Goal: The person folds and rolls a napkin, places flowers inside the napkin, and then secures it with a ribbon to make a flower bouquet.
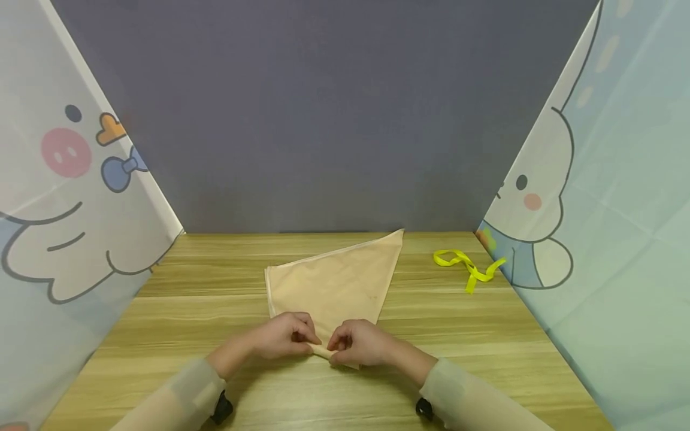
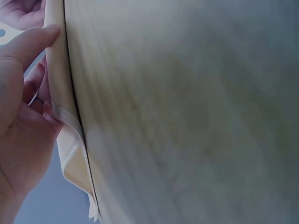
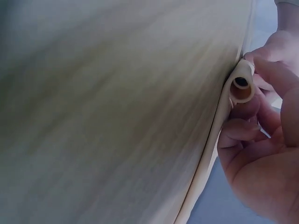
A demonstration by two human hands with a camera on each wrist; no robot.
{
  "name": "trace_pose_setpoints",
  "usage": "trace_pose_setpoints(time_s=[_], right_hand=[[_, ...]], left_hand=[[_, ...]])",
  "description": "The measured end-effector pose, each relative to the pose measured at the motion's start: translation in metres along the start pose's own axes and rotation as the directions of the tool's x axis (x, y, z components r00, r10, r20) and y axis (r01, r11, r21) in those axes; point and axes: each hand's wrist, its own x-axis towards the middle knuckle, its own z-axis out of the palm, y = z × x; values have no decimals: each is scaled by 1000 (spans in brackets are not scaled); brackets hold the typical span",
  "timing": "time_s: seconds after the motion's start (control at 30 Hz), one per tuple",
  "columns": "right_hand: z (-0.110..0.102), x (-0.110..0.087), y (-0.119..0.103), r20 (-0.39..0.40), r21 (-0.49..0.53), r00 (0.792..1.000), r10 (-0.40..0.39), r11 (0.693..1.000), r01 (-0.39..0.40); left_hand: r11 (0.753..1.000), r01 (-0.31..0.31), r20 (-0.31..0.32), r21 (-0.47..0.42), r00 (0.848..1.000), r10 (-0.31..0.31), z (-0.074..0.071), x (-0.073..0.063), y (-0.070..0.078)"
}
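Note:
A beige cloth (image 1: 334, 281) lies folded flat on the table, one pointed corner reaching toward the back right. Its near edge is turned into a narrow roll (image 1: 322, 351). My left hand (image 1: 286, 335) pinches the roll's left part, the thumb (image 2: 42, 39) lying along it in the left wrist view. Close by on the right, my right hand (image 1: 366, 342) holds the other part between thumb and curled fingers. The right wrist view shows the roll's open end (image 3: 243, 91), a round hollow with a dark inside. Loose cloth layers (image 2: 77, 163) hang apart beyond the left hand.
A bright yellow ribbon (image 1: 469, 263) lies loosely looped at the back right of the wood-grained table (image 1: 205, 281). A dark grey panel (image 1: 323, 120) stands behind. Printed cartoon sheets (image 1: 54, 239) flank both sides.

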Motion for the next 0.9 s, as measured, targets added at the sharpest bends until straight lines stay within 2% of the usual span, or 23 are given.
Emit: trace_pose_setpoints(time_s=[0.13,0.27,0.4,0.63,0.7,0.9], right_hand=[[0,-4,0,26,-3,999,24,1000,-23],[-1,-6,3,26,-25,1000,5,1000,-4],[-1,-8,5,10,0,1000,-15,1000,15],[-5,-7,8,13,18,1000,4,1000,-4],[-7,-7,9,16,35,1000,3,999,-4],[-8,-8,11,22,95,999,-36,995,33]], left_hand=[[1000,-1,-13,-10,1000,1,6,3,4],[1000,14,-18,-23,1000,-14,10,6,7],[1000,14,-24,-6,1000,-14,8,8,7],[996,93,5,-9,996,-93,1,10,-2],[995,99,12,-6,995,-99,0,10,-4],[990,115,37,-86,993,-112,1,12,1]])
